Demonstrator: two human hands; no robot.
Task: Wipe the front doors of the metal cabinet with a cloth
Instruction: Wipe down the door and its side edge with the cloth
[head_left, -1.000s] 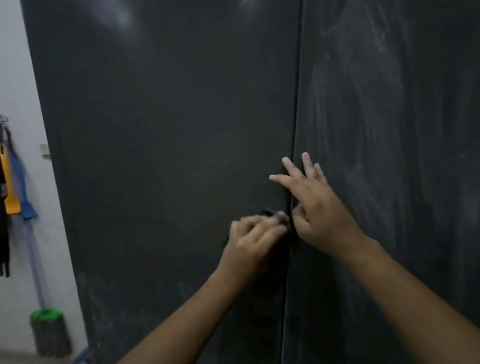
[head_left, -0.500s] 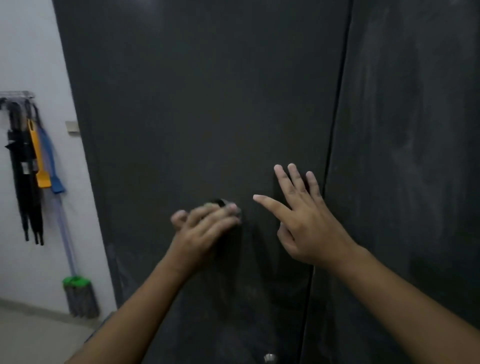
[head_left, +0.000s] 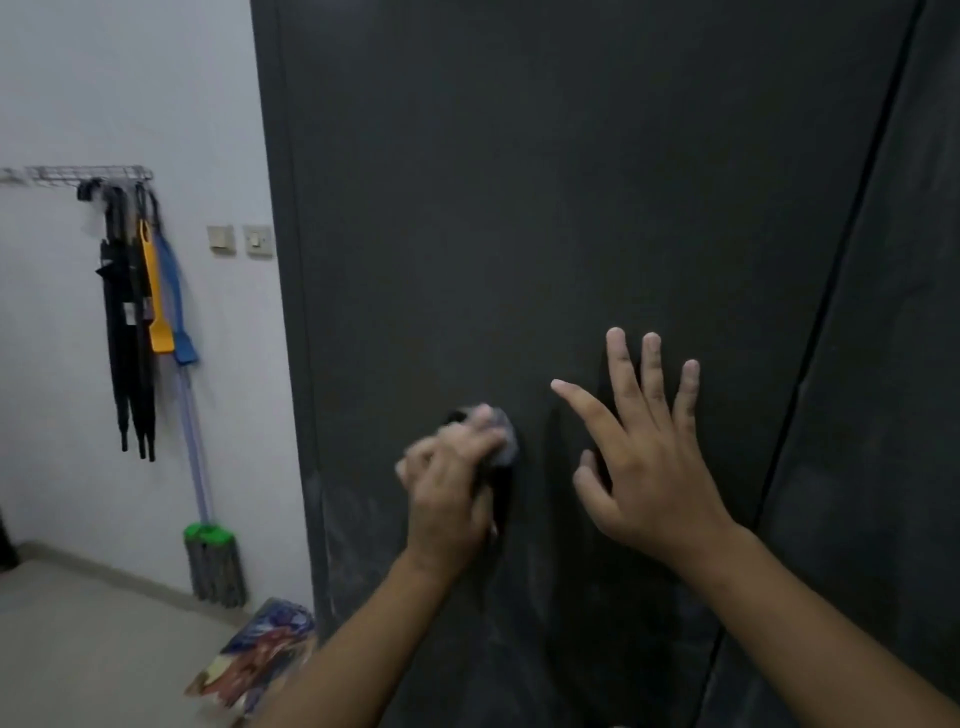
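Currently, the left hand (head_left: 449, 488) grips a small grey cloth (head_left: 503, 439), fingers curled round it, pressing it to the cabinet's left door (head_left: 519, 208). The right hand (head_left: 649, 467) rests just beside on the same door, fingers straight and spread. Judged advice: use firm, overlapping strokes, working down into the pale smears (head_left: 353, 512) below, with the right hand bracing the door against rattling.
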